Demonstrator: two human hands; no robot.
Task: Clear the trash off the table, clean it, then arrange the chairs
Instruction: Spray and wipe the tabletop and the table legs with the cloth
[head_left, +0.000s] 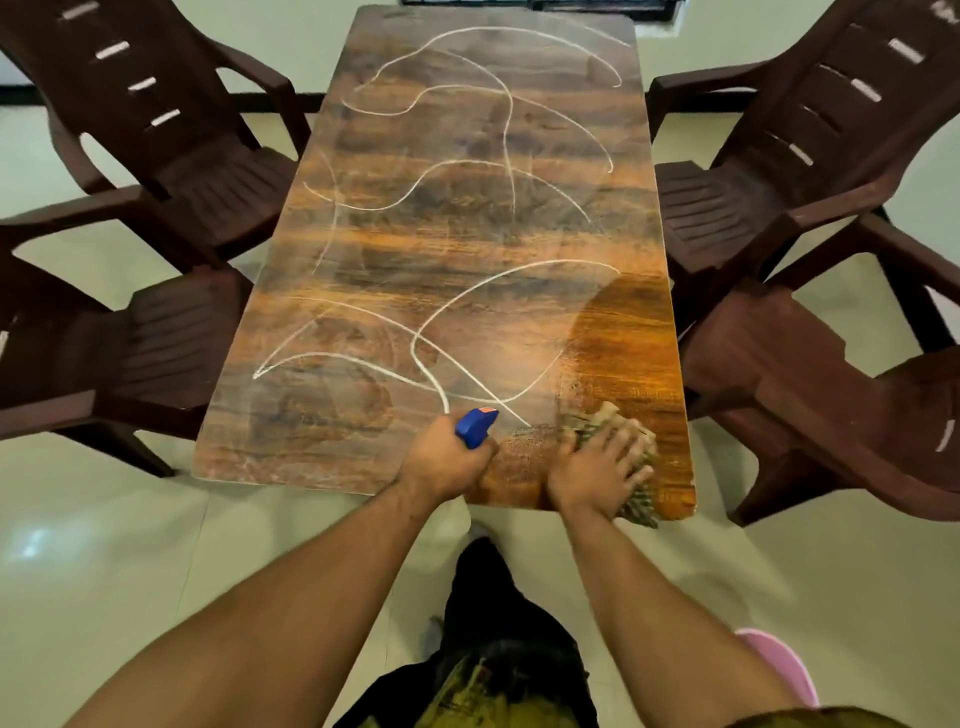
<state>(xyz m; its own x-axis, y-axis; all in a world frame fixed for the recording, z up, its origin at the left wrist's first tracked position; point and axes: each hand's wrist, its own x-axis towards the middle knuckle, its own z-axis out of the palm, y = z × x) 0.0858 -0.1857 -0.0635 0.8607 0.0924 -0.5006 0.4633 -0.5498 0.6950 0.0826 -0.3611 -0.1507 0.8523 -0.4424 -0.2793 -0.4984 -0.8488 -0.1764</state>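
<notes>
A long wooden table runs away from me, its top covered in white chalk-like scribbles and a dusty haze. Its near right corner looks darker and wiped. My left hand grips a spray bottle with a blue nozzle at the near edge. To its right, my right hand presses flat on a crumpled yellowish cloth on the tabletop.
Dark brown plastic chairs stand at angles around the table: two on the left and two on the right. Pale tiled floor surrounds everything. A pink object lies on the floor at lower right.
</notes>
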